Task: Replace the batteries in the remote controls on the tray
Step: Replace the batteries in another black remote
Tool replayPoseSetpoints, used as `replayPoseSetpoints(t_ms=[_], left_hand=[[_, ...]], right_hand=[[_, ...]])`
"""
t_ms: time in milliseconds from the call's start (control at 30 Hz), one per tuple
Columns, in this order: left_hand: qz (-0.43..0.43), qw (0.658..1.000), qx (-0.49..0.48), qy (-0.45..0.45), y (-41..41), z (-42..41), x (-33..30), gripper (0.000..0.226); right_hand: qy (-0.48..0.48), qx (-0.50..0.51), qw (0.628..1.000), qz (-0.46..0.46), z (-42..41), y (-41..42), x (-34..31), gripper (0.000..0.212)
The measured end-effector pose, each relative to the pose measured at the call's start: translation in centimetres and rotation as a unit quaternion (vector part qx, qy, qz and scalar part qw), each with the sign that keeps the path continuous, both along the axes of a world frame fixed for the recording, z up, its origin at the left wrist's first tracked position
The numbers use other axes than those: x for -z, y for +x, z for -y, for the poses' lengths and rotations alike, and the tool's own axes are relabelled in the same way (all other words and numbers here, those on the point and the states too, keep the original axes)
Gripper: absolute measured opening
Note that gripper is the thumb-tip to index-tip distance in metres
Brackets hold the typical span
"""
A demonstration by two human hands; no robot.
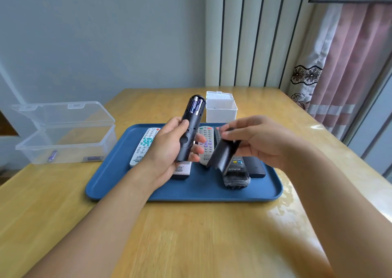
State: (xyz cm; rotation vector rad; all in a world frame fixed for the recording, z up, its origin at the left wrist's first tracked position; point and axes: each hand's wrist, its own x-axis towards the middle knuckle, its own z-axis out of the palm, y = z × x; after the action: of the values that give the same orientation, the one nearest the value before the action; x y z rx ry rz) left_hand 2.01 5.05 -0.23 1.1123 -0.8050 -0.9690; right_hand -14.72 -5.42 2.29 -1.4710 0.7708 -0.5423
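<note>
A: Wooden table (pixel 191 235) pushed into a corner, pale wall behind, striped panel and a pink curtain (pixel 347 65) at the right by the window. Why is everything spread out like that?

B: It reads as a sorting layout. The blue tray (pixel 191 190) sits mid-table with the remotes lined up on it: a white remote (pixel 142 148) at the left, a grey remote (pixel 205 144) in the middle, a black one marked THTF (pixel 235 172) and a plain black remote (pixel 255 167) at the right.

A: And the boxes?

B: The clear lidded box (pixel 63 142) on the left, lid up, holds two purple batteries (pixel 52 156) lying loose. I'd guess those are the spent ones, though I can't be sure. The small white box (pixel 221 108) beyond the tray stands open too; its contents are too small to tell.

A: What's in hand?

B: The left hand (pixel 169 150) is wrapped round a black remote (pixel 192 129), raised above the tray with its back turned toward the camera, so the compartment at the far end shows. Two AAA cells (pixel 196 107) are seated there, side by side.

A: The right?

B: The right hand (pixel 254 142) pinches the black battery cover (pixel 224 156), held just beside the remote and clear of it.

A: So the cover is off?

B: Yes. Whether those cells are fresh or due to come out, I can't tell.
</note>
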Motion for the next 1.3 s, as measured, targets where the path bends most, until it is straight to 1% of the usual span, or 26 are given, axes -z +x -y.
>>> replayPoseSetpoints(t_ms=[67,133,200,267,333,400,433,467,500,533,600,633,667,700,833,933,1100,1200,1300], left_hand=[[-0.009,1.0,-0.004,-0.006,0.1,0.1,0.0,0.017],[-0.005,1.0,-0.014,-0.005,0.3,0.1,0.1,0.016],[0.017,1.0,-0.023,0.001,0.4,0.1,0.2,0.015],[0.046,0.999,-0.026,0.008,0.4,0.1,0.3,0.013],[0.066,0.998,-0.019,0.014,0.3,0.0,0.4,0.014],[0.08,0.997,-0.008,0.014,0.2,0.0,0.3,0.016],[0.086,0.996,-0.005,0.013,0.2,0.0,0.3,0.017],[0.09,0.996,-0.004,0.011,0.2,-0.1,0.3,0.019],[0.093,0.996,-0.005,0.01,0.1,-0.1,0.2,0.019],[0.094,0.996,-0.005,0.01,0.1,-0.2,0.2,0.018],[0.087,0.996,0.007,0.011,-0.2,-0.2,0.1,0.015],[0.085,0.996,0.017,0.013,-0.4,-0.3,0.1,0.013],[0.092,0.995,0.026,0.015,-0.5,-0.4,0.1,0.012],[0.106,0.994,0.034,0.015,-0.8,-0.4,0.1,0.011],[0.162,0.986,0.039,0.004,-1.3,-0.6,0.2,0.013],[0.187,0.982,0.022,-0.002,-1.4,-0.6,0.3,0.016],[0.237,0.971,-0.016,-0.006,-1.7,-0.4,0.7,0.019],[0.275,0.96,-0.047,-0.009,-2.1,-0.6,0.8,0.02],[0.334,0.939,-0.083,-0.012,-2.4,-0.7,0.9,0.022]], right_hand=[[-0.051,0.004,0.996,-0.074,-0.6,0.2,-0.1,0.007],[-0.078,0.011,0.99,-0.114,-1.0,0.2,-0.3,0.012],[-0.098,0.007,0.985,-0.141,-1.4,0.1,-0.5,0.016],[-0.151,0.015,0.971,-0.186,-1.8,0.0,-0.6,0.022],[-0.237,0.023,0.935,-0.261,-2.4,0.0,-0.8,0.023],[-0.35,0.032,0.871,-0.343,-2.7,0.0,-0.7,0.028],[-0.402,0.051,0.836,-0.37,-2.7,0.1,-0.6,0.031],[-0.444,0.084,0.809,-0.375,-2.7,0.1,-0.4,0.031],[-0.477,0.126,0.794,-0.356,-2.6,0.2,-0.3,0.029],[-0.497,0.167,0.793,-0.309,-2.5,0.2,-0.3,0.025],[-0.501,0.212,0.825,-0.154,-2.3,0.5,-0.4,0.019],[-0.493,0.207,0.841,-0.084,-2.4,0.7,-0.4,0.017],[-0.49,0.194,0.849,-0.038,-2.6,1.1,-0.3,0.017],[-0.493,0.182,0.851,-0.016,-2.7,1.5,0.0,0.018],[-0.498,0.191,0.846,-0.005,-2.5,2.5,1.6,0.017],[-0.489,0.205,0.848,0.007,-2.4,2.7,1.7,0.016],[-0.498,0.224,0.838,0.01,-3.0,3.0,2.0,0.015],[-0.483,0.224,0.846,0.034,-3.5,3.2,2.1,0.016],[-0.46,0.223,0.857,0.066,-3.9,3.5,2.4,0.018]])
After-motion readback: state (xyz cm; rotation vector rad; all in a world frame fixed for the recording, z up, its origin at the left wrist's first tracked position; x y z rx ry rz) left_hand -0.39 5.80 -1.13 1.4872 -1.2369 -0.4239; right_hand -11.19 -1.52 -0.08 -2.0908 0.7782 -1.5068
